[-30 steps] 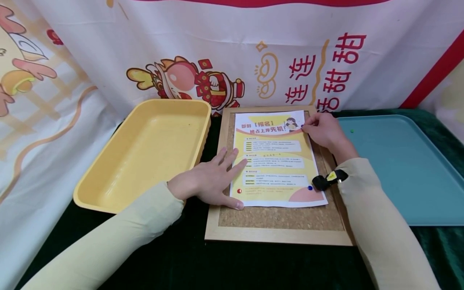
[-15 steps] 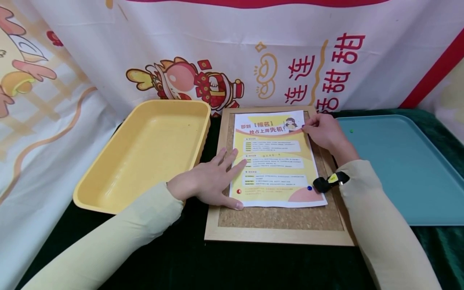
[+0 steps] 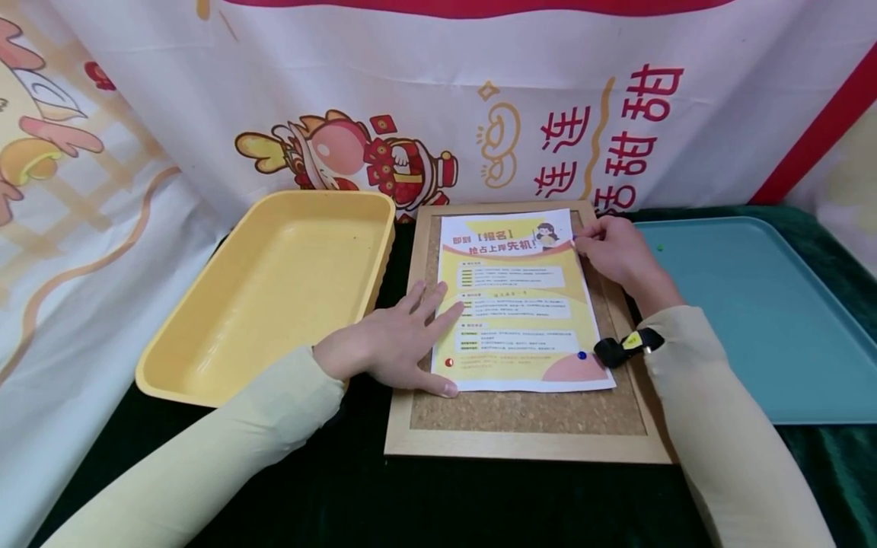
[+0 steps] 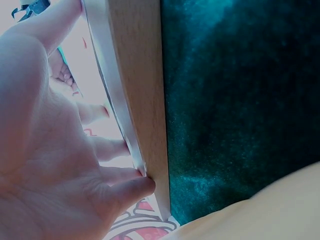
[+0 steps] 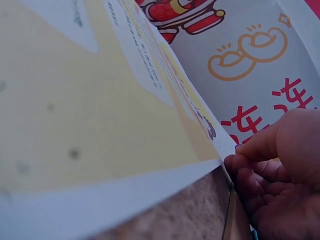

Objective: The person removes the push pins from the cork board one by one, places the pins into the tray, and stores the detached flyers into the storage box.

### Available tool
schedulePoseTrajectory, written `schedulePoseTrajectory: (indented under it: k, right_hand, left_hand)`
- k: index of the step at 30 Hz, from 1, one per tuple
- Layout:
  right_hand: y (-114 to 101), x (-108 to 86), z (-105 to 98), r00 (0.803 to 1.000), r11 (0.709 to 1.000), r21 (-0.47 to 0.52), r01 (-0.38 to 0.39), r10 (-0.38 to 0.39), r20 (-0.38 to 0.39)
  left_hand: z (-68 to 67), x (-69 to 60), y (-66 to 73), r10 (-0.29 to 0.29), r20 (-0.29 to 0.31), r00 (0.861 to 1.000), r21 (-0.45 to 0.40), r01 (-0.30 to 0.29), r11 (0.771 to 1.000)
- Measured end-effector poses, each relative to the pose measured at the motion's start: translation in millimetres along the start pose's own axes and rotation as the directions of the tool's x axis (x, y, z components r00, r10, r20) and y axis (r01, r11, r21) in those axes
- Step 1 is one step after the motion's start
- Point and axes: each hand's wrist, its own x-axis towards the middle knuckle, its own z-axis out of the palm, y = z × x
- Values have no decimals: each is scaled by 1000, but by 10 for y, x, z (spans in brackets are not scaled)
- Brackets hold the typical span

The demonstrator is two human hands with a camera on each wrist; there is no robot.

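A yellow and white printed sheet [image 3: 507,304] lies on a wood-framed cork board [image 3: 527,415]. Spread across the board's left frame is my left hand [image 3: 397,342], its fingertips and thumb on the sheet's left edge. My right hand [image 3: 620,255] pinches a tiny purple pin [image 5: 238,146] between thumb and forefinger at the sheet's upper right edge; its tip is hidden. Near the sheet's bottom sit a red pin [image 3: 449,363] at the left and a blue pin [image 3: 582,355] at the right. The left wrist view shows my straight left fingers [image 4: 125,192] reaching over the frame.
A yellow tray [image 3: 260,304] stands left of the board, and a blue-green tray [image 3: 760,320] with a small green piece [image 3: 660,247] lies to the right. Dark green cloth [image 3: 342,502] covers the table. A printed white curtain [image 3: 384,61] hangs behind.
The head view has shifted very slightly. Both hands keep their places on the board, and the purple pin is harder to make out between my right fingertips.
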Motion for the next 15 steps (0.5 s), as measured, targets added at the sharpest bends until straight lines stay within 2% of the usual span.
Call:
schedulePoseTrajectory:
  k: [15]
  right_hand:
    - [-7, 9, -16, 1000, 1000, 26, 3, -3, 2]
  left_hand:
    - [10, 1, -7, 2, -4, 1000, 2, -2, 1000]
